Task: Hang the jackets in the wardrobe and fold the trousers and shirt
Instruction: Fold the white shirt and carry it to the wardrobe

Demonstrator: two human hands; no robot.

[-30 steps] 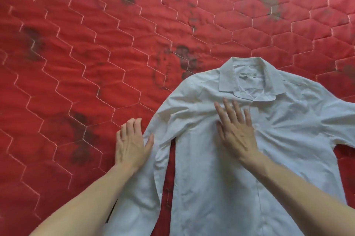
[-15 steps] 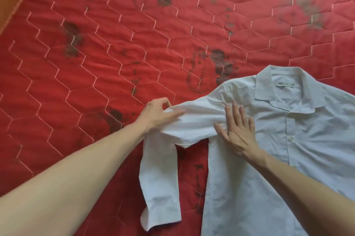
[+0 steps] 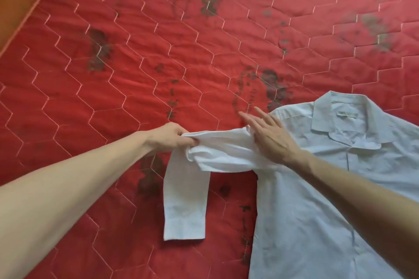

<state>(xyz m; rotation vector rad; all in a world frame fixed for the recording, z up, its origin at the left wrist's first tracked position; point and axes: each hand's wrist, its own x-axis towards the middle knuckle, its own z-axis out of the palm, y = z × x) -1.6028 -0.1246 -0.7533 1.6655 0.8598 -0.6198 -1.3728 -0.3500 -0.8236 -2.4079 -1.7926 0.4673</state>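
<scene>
My left hand (image 3: 172, 136) pinches the white cotton shirt (image 3: 328, 188) sleeve (image 3: 188, 190) — I'd pull outward evenly while my flat, open right hand (image 3: 269, 135) anchors the shoulder.

1. Left arm reaches in from the lower left, bare forearm stretched long and nearly straight.
2. Left hand (image 3: 171, 138) is closed, fingers curled under and thumb on top, pinching a fold of the sleeve (image 3: 217, 149).
3. Right arm comes in from the lower right, forearm angled up and to the left.
4. Right hand (image 3: 269, 136) is flat and spread, palm down, fingers (image 3: 251, 119) extended and pointing up-left, pressing at the shoulder end of the sleeve.
</scene>
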